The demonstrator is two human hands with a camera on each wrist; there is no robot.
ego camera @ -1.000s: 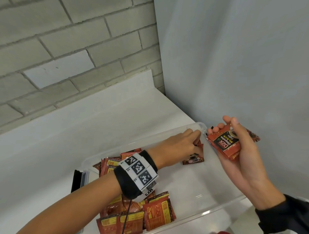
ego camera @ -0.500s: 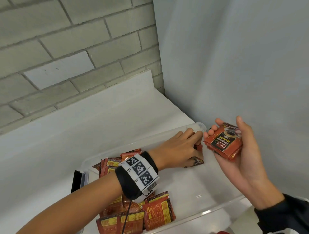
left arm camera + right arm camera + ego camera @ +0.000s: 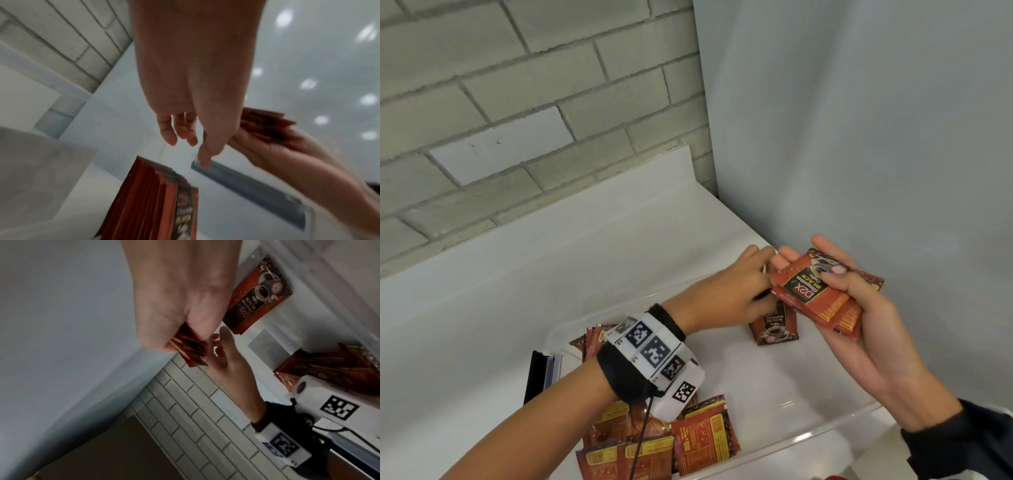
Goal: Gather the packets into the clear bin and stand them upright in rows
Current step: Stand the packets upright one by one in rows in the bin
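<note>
right hand (image 3: pixel 866 329): a fanned stack of packets (image 3: pixel 822 294) is being gripped, long axis slanting toward the left hand (image 3: pixel 736 291) | left hand: fingers relaxed, empty, touching the stack's near end | below: one packet (image 3: pixel 774 325) is being left upright in the clear bin (image 3: pixel 825 430)

Glossy foil-look packets (image 3: pixel 813 291), a clear smooth plastic bin (image 3: pixel 808 440), a rough matt brick wall (image 3: pixel 517 85).

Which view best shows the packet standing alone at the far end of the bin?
The right wrist view: the standing packet shows its whole printed front. In the head view it is partly hidden behind the left hand. The left wrist view doesn't clearly show it.
</note>
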